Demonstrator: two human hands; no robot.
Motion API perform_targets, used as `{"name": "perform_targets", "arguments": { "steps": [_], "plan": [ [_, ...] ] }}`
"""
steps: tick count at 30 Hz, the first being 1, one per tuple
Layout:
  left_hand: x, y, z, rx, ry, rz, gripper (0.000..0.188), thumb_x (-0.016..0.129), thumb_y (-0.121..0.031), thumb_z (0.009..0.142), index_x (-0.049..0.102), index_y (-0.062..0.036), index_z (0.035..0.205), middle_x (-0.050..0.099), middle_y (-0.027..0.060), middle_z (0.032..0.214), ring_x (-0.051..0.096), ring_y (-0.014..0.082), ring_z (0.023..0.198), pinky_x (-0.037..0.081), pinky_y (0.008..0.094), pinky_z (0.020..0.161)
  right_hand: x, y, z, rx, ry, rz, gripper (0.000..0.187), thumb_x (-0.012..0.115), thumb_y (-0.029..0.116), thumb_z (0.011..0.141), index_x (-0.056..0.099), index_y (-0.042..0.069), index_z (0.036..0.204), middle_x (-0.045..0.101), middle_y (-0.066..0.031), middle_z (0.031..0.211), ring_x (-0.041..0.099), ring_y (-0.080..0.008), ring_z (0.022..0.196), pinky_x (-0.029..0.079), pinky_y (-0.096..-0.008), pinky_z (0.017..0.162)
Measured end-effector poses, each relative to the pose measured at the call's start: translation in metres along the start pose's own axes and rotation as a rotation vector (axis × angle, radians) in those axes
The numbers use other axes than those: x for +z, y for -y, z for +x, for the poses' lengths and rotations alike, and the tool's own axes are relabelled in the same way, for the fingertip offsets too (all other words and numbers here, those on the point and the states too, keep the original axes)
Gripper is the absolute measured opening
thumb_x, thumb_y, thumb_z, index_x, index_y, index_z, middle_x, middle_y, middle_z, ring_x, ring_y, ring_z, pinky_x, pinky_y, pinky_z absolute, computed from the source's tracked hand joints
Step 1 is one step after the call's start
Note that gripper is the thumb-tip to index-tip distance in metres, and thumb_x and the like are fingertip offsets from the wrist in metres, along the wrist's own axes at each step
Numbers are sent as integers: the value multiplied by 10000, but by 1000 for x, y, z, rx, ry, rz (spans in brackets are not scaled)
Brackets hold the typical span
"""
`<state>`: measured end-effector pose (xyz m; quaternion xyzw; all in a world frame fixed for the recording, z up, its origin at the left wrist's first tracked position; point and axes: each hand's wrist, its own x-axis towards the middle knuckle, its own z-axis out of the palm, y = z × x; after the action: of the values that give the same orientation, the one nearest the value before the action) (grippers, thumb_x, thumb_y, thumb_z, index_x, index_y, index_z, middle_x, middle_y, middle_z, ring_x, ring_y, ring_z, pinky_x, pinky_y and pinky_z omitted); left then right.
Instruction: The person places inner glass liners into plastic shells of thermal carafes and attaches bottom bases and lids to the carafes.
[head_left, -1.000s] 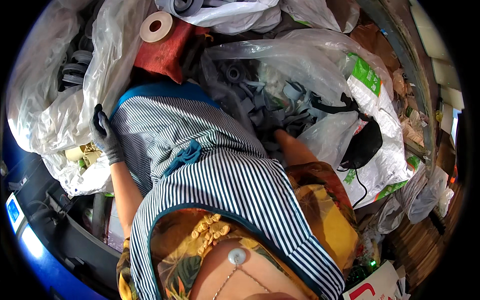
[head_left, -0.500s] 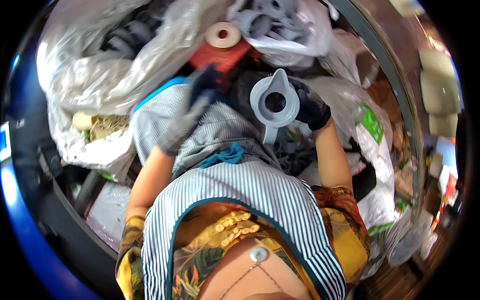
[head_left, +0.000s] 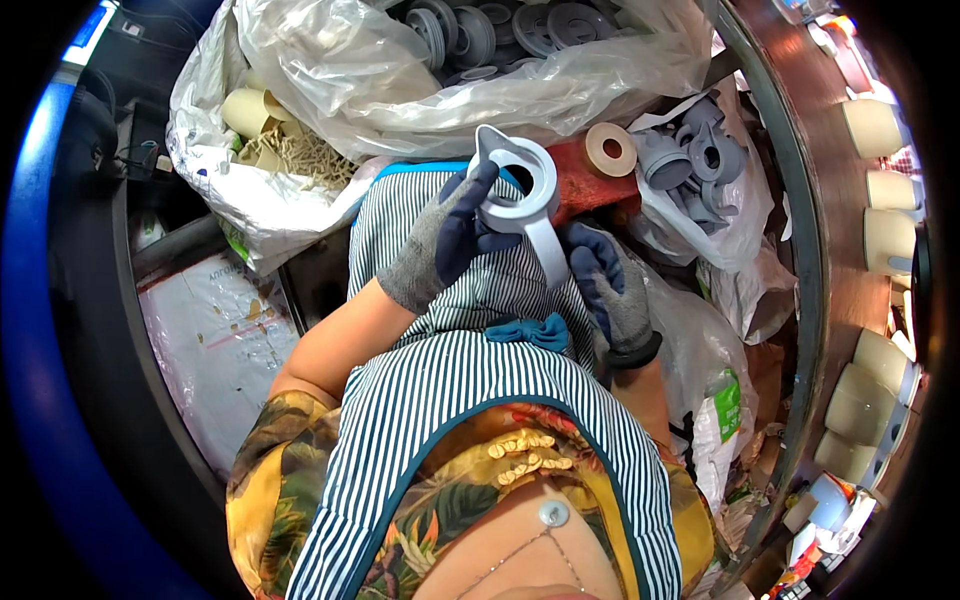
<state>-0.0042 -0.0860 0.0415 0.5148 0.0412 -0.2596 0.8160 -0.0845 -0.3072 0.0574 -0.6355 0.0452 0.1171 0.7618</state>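
Observation:
My left hand (head_left: 455,232), in a grey and navy work glove, grips a light grey plastic jug top (head_left: 535,213) by its rim. This ring-shaped piece has a round opening, a pointed spout at the upper left and a flat handle slanting down to the right. It is held above my lap. Beside the handle's lower end is my right hand (head_left: 608,292), gloved the same way, its fingers half bent and apart, with nothing visible in them. Just beyond the jug top, a cream-coloured ring (head_left: 610,150) rests on a red block (head_left: 575,180).
Ahead, a large clear plastic bag (head_left: 350,80) holds dark grey round parts. On the right, another bag (head_left: 650,235) contains grey spouted pieces (head_left: 690,160). A white bag (head_left: 225,195) with shredded packing stands at left. Beyond the metal edge (head_left: 812,250) at right are cream cups (head_left: 870,128).
The jug top has passed from my right hand to my left. My right hand has let go and lowered beside the handle. The view has turned, so the surroundings sit farther right and lower.

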Motion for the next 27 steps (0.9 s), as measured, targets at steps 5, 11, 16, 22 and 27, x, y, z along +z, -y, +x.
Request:
{"name": "perform_targets", "arguments": {
  "steps": [5,11,16,22,27],
  "plan": [
    [9,-7,8,-251,-28,-403,499,441,-493,978,520,-128,1309,665,66,1098,688,173,897,602,268,672,12,20,17,195,161,244,726,415,583,957,494,-41,1317,587,-151,1245,591,-215,1111,462,-352,977],
    [12,2,26,-557,86,-576,663,396,-605,940,598,-12,1157,694,166,924,694,198,657,581,275,502,19,50,38,385,284,686,755,398,553,974,297,-42,1428,468,-240,1362,545,-319,1196,437,-449,1037],
    [-22,31,46,-475,576,-721,694,372,-628,937,551,-38,1258,659,163,1075,684,225,884,600,305,649,28,67,36,295,182,334,682,615,340,924,326,-40,1411,535,-208,1296,575,-301,1157,459,-399,1007],
    [12,-16,8,-333,75,-246,612,404,-556,970,404,-132,1411,592,108,1227,617,184,1038,540,305,847,13,43,15,-262,-178,-492,599,651,3,853,404,8,1399,577,-133,1229,591,-116,940,481,-241,872],
    [-42,-24,-25,39,-92,24,447,395,-393,1021,472,-111,1360,612,63,1152,588,159,1065,468,316,947,-79,-2,61,-431,-515,-282,482,591,-39,893,445,2,1351,557,-87,1257,548,-163,1119,453,-293,960]
  ]
}}
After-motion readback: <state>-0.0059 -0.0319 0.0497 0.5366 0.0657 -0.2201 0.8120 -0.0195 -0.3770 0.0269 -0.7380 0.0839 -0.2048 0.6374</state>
